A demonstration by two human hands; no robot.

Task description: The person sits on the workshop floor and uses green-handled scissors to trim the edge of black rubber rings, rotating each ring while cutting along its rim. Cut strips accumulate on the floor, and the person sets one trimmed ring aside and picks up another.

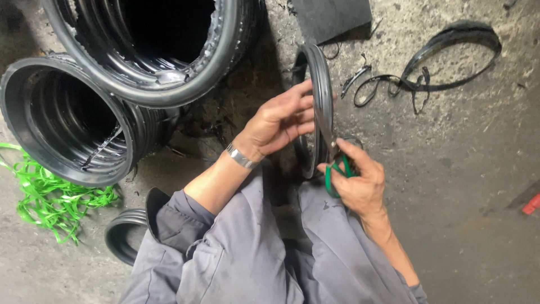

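Note:
My left hand (pixel 281 121) grips a black rubber ring (pixel 322 79) that stands upright on its edge, fingers wrapped over its rim. My right hand (pixel 357 180) is closed on green-handled scissors (pixel 333 155), whose blades point up along the ring's edge. A metal bracelet sits on my left wrist. Grey trouser legs lie below both hands.
Two stacks of large black rubber rings (pixel 140 50) stand at the upper left. Cut black rubber strips (pixel 427 67) lie on the concrete floor at the upper right. Green plastic strapping (pixel 50 197) is bunched at the left. A smaller black ring (pixel 121 236) lies by my left knee.

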